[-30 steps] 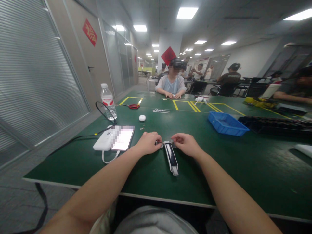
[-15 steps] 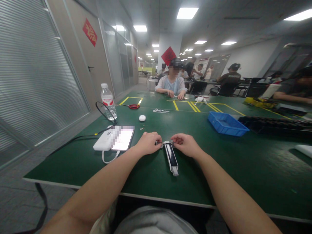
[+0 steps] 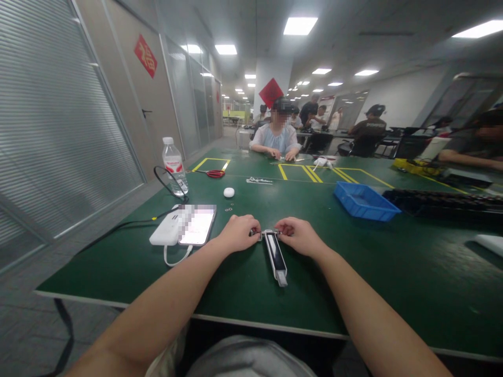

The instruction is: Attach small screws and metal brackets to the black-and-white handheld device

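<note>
A slim, white-edged device with a black top (image 3: 276, 252) lies on the green table, its pale grey tip (image 3: 282, 278) pointing towards me. Across its far end runs a small metal crosspiece (image 3: 270, 232), partly covered by my fingers. My left hand (image 3: 242, 233) is closed on the left end of that crosspiece, thumb and fingers pinched. On the other side, my right hand (image 3: 297, 235) pinches the right end, its remaining fingers curled. Exactly what sits between the fingertips is too small to make out.
Left of my hands lie a phone (image 3: 197, 226) and a white power bank (image 3: 164, 230), joined by a cable. Beyond are a white earbud case (image 3: 229, 192), a water bottle (image 3: 173, 162) and red-handled scissors (image 3: 215, 174). A blue tray (image 3: 365, 201) stands right. A person (image 3: 277, 137) sits opposite.
The whole view has shifted down slightly. Both hands keep their places at the crosspiece, and the device lies as before.
</note>
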`<control>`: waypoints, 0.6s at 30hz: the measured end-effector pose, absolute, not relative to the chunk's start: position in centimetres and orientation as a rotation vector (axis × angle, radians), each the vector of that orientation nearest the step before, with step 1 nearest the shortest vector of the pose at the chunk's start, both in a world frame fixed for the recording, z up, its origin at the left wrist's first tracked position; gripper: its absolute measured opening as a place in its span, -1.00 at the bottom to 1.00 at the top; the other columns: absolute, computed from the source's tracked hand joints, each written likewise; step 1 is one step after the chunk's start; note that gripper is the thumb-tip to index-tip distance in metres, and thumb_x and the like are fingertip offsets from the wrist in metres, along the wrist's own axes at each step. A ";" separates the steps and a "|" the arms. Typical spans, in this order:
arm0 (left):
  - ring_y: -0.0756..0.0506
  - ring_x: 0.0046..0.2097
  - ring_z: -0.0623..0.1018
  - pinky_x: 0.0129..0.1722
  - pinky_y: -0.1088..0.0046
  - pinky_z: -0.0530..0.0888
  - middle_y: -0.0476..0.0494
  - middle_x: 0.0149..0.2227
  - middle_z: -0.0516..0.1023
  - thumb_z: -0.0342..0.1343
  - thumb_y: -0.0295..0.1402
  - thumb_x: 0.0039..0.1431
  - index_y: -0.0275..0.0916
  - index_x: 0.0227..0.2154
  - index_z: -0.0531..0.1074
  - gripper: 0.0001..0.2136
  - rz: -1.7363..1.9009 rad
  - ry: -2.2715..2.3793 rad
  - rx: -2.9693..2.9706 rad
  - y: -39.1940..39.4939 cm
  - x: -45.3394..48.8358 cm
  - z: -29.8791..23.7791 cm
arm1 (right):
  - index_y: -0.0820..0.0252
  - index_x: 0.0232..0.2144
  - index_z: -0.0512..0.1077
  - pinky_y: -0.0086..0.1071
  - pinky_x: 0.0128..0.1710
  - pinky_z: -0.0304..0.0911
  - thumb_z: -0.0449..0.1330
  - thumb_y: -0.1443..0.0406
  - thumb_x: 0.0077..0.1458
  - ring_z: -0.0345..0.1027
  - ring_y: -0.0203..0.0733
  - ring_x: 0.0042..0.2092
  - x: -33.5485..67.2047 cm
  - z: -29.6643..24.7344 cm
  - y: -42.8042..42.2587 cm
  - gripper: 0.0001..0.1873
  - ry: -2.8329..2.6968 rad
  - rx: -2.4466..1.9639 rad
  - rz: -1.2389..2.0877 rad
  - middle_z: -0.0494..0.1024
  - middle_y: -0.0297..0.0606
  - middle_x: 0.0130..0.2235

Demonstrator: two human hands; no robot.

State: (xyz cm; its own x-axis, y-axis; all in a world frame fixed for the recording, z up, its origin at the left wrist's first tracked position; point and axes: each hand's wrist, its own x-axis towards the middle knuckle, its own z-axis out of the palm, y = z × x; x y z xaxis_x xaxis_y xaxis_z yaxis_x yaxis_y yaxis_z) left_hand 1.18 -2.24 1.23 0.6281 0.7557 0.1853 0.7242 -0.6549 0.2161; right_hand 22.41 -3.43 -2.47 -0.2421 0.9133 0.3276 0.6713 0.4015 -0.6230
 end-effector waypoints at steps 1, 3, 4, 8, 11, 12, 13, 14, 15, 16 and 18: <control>-0.08 -0.20 0.46 -0.21 0.38 0.28 -0.05 -0.29 0.49 0.04 -0.33 0.09 -0.20 -0.34 0.47 -0.86 0.396 1.245 2.723 -2.2 1.2 1.2 | 0.22 -0.35 0.48 -0.44 -0.35 0.29 0.17 0.43 -0.14 0.31 -0.34 -0.41 22.4 -2.5 -3.4 -0.78 -2.004 -1.350 0.468 0.47 -0.31 -0.41; -0.08 -0.20 0.46 -0.20 0.38 0.28 -0.05 -0.28 0.48 0.04 -0.32 0.10 -0.20 -0.34 0.46 -0.86 0.394 1.250 2.716 -2.2 1.2 1.2 | 0.22 -0.33 0.48 -0.44 -0.35 0.29 0.17 0.44 -0.14 0.31 -0.33 -0.41 22.4 -2.5 -3.4 -0.76 -2.004 -1.361 0.465 0.46 -0.30 -0.41; -0.08 -0.20 0.46 -0.19 0.37 0.28 -0.05 -0.28 0.48 0.04 -0.32 0.10 -0.20 -0.33 0.46 -0.86 0.392 1.253 2.713 -2.2 1.2 1.2 | 0.22 -0.32 0.48 -0.43 -0.35 0.29 0.17 0.44 -0.14 0.31 -0.33 -0.41 22.3 -2.4 -3.4 -0.75 -2.001 -1.366 0.462 0.46 -0.30 -0.40; -0.09 -0.20 0.46 -0.16 0.36 0.28 -0.05 -0.27 0.48 0.05 -0.32 0.10 -0.20 -0.32 0.46 -0.86 0.390 1.254 2.704 -2.2 1.2 1.2 | 0.23 -0.29 0.47 -0.43 -0.35 0.29 0.17 0.46 -0.16 0.31 -0.35 -0.41 22.3 -2.3 -3.5 -0.71 -1.985 -1.372 0.452 0.45 -0.30 -0.37; -0.09 -0.20 0.46 -0.17 0.36 0.29 -0.06 -0.27 0.48 0.04 -0.32 0.10 -0.20 -0.33 0.47 -0.86 0.397 1.254 2.707 -2.2 1.2 1.2 | 0.23 -0.27 0.46 -0.44 -0.35 0.30 0.18 0.46 -0.16 0.32 -0.36 -0.42 22.3 -2.3 -3.5 -0.70 -1.975 -1.360 0.460 0.44 -0.29 -0.34; -0.09 -0.20 0.46 -0.17 0.36 0.29 -0.06 -0.27 0.48 0.04 -0.32 0.10 -0.20 -0.32 0.47 -0.86 0.399 1.253 2.709 -2.2 1.2 1.2 | 0.23 -0.27 0.46 -0.44 -0.35 0.30 0.18 0.46 -0.16 0.32 -0.36 -0.42 22.3 -2.3 -3.5 -0.70 -1.973 -1.357 0.459 0.44 -0.29 -0.34; -0.09 -0.20 0.46 -0.17 0.36 0.29 -0.06 -0.27 0.48 0.04 -0.32 0.10 -0.20 -0.32 0.47 -0.86 0.402 1.253 2.710 -2.2 1.2 1.2 | 0.23 -0.27 0.46 -0.44 -0.35 0.30 0.18 0.46 -0.16 0.32 -0.36 -0.41 22.3 -2.3 -3.5 -0.70 -1.973 -1.354 0.458 0.43 -0.29 -0.35; -0.09 -0.20 0.46 -0.17 0.36 0.29 -0.06 -0.27 0.48 0.04 -0.32 0.10 -0.20 -0.32 0.47 -0.86 0.402 1.253 2.711 -2.2 1.2 1.2 | 0.23 -0.27 0.46 -0.43 -0.34 0.30 0.18 0.46 -0.16 0.32 -0.36 -0.41 22.3 -2.3 -3.5 -0.70 -1.974 -1.353 0.458 0.43 -0.30 -0.36; -0.09 -0.21 0.46 -0.17 0.36 0.29 -0.06 -0.27 0.48 0.04 -0.32 0.10 -0.19 -0.32 0.47 -0.86 0.401 1.252 2.712 -2.2 1.2 1.2 | 0.22 -0.27 0.46 -0.43 -0.34 0.30 0.18 0.46 -0.15 0.32 -0.35 -0.41 22.3 -2.3 -3.5 -0.70 -1.975 -1.353 0.462 0.43 -0.30 -0.37; -0.08 -0.21 0.46 -0.18 0.36 0.29 -0.06 -0.27 0.48 0.04 -0.32 0.10 -0.19 -0.32 0.47 -0.86 0.400 1.253 2.713 -2.1 1.2 1.1 | 0.23 -0.27 0.46 -0.43 -0.34 0.30 0.17 0.46 -0.15 0.32 -0.35 -0.40 22.3 -2.3 -3.5 -0.71 -1.974 -1.353 0.467 0.43 -0.31 -0.38; -0.08 -0.22 0.46 -0.18 0.36 0.29 -0.05 -0.28 0.48 0.05 -0.32 0.10 -0.19 -0.32 0.47 -0.86 0.401 1.254 2.717 -2.1 1.2 1.1 | 0.24 -0.27 0.46 -0.42 -0.34 0.30 0.17 0.45 -0.14 0.32 -0.34 -0.40 22.3 -2.3 -3.5 -0.72 -1.972 -1.354 0.482 0.44 -0.30 -0.39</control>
